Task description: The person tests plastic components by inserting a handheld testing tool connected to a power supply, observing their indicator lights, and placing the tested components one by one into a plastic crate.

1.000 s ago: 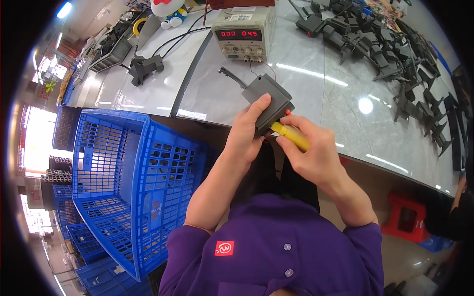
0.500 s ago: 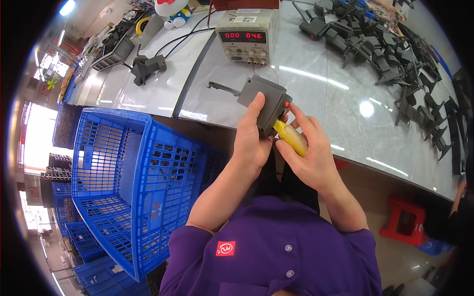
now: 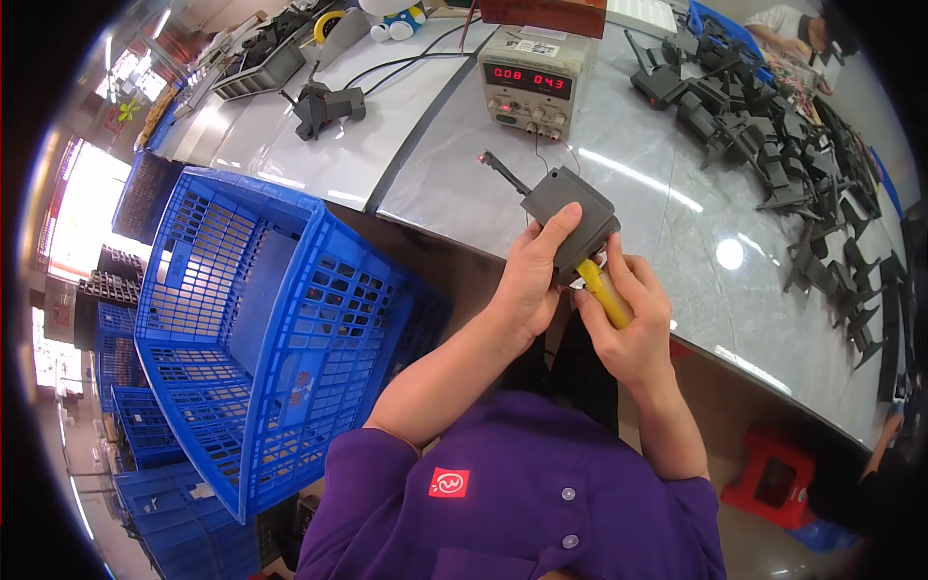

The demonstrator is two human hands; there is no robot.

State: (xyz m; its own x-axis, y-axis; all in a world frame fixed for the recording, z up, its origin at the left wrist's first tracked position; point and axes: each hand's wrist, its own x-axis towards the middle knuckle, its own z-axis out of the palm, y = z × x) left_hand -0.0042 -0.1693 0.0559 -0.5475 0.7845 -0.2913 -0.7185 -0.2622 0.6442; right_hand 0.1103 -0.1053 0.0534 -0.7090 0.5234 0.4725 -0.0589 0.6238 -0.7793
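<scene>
My left hand (image 3: 535, 273) grips a dark grey box-shaped device (image 3: 570, 200) with its thumb on the flat face. A thin arm on the device points up and left, with a small red light at its tip. My right hand (image 3: 633, 319) holds a yellow cylindrical part (image 3: 605, 292) against the device's lower right side, with the index finger at the device's edge. Thin wires run from near the device up to a power supply (image 3: 534, 79), whose red display shows 0.08 and 04.3.
A large blue crate (image 3: 280, 338) stands at the left, below the table edge. Many dark grey devices (image 3: 764, 145) are heaped on the right of the grey table (image 3: 464, 193); another (image 3: 324, 108) lies at the upper left. A red stool (image 3: 770, 480) is at lower right. Another person (image 3: 788, 29) is at upper right.
The view has shifted, so the scene sits differently in frame. The display has changed from 0.00 to 0.08, and a red light now shows at the device arm's tip. Both hands keep their holds.
</scene>
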